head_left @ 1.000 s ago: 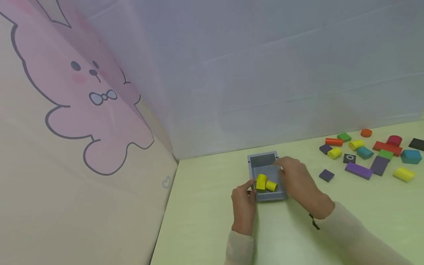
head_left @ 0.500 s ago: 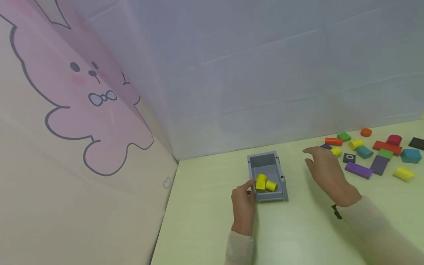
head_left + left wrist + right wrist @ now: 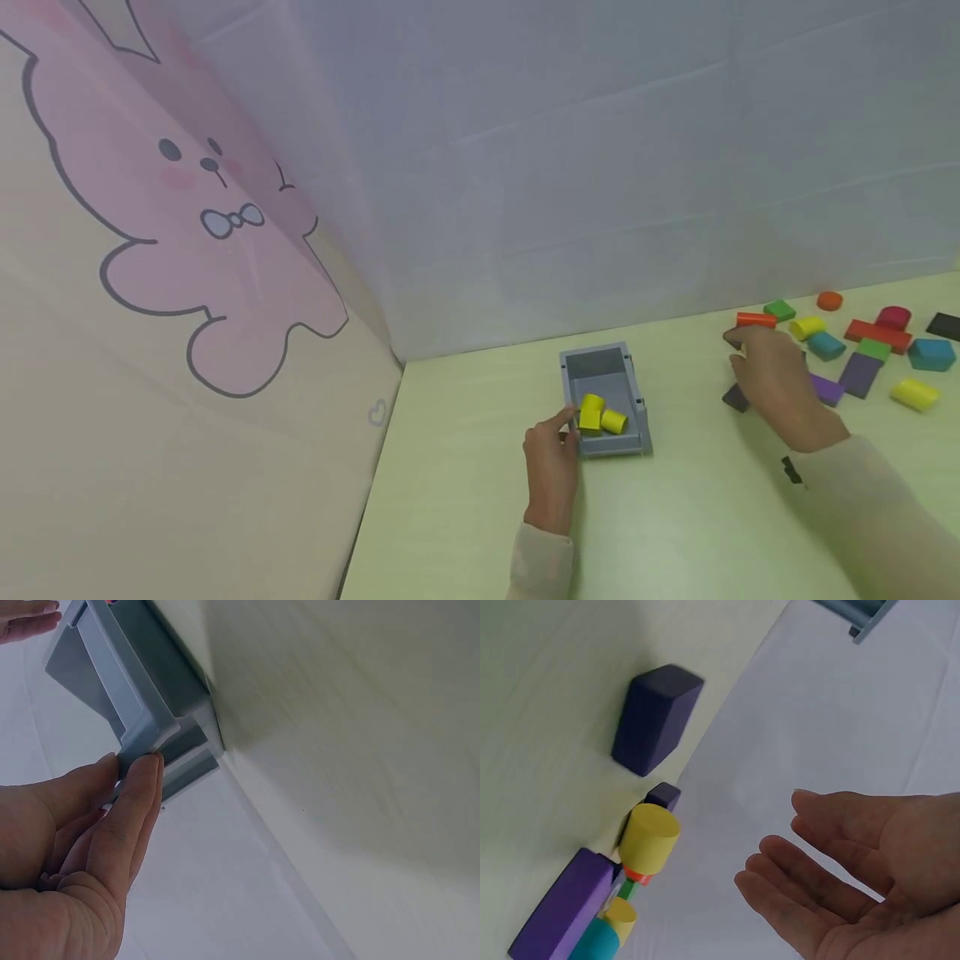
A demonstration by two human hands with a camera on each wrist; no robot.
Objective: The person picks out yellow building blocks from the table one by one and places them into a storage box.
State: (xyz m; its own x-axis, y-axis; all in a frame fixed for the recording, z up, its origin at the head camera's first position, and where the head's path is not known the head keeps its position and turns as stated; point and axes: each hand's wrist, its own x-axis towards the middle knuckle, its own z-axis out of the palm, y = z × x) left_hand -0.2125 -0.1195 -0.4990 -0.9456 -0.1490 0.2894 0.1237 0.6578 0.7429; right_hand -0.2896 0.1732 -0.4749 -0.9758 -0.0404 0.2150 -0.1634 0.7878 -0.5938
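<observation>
A grey box with several yellow blocks inside stands on the table. At its near left edge, my left hand pinches the rim between thumb and fingers, plainly seen in the left wrist view, where the grey box looks tilted. To the right, my right hand hangs over the left side of a spread of blocks, covering a yellow cylinder in the head view. That yellow cylinder shows in the right wrist view beside my right hand, whose fingers are parted, slightly bent and holding nothing.
Around my right hand lie a dark purple block, a long purple block, a red cylinder, a teal block and a yellow cylinder. Behind the table hangs a pale cloth wall; a bunny-printed wall stands left.
My right hand has left the grey box's right side and moved right to the scattered blocks. The left hand stays at the rim, and the yellow blocks inside have not moved.
</observation>
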